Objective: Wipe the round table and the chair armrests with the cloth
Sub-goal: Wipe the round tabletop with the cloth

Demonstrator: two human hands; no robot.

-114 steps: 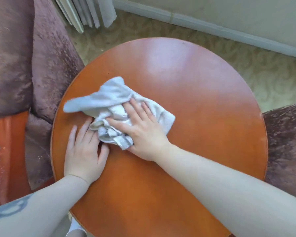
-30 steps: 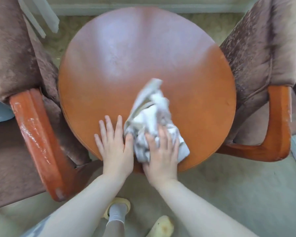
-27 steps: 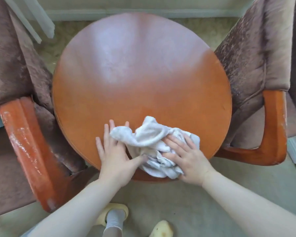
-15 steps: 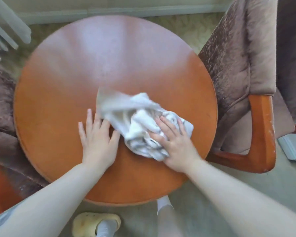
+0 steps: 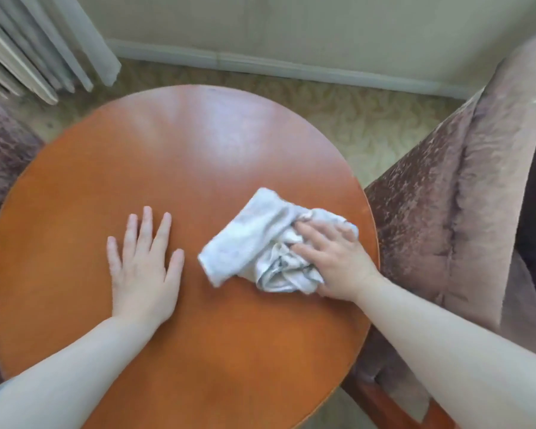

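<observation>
Head view; looks steeply down, close over table [image 5: 180, 150]

We see the round table [image 5: 180, 168] from above. The left hand [image 5: 143, 267] lies flat on its top, fingers spread. The right hand [image 5: 334, 261] presses the crumpled white cloth [image 5: 260, 243] near the table's right edge. An upholstered chair [image 5: 446, 212] stands just beside that edge.
</observation>
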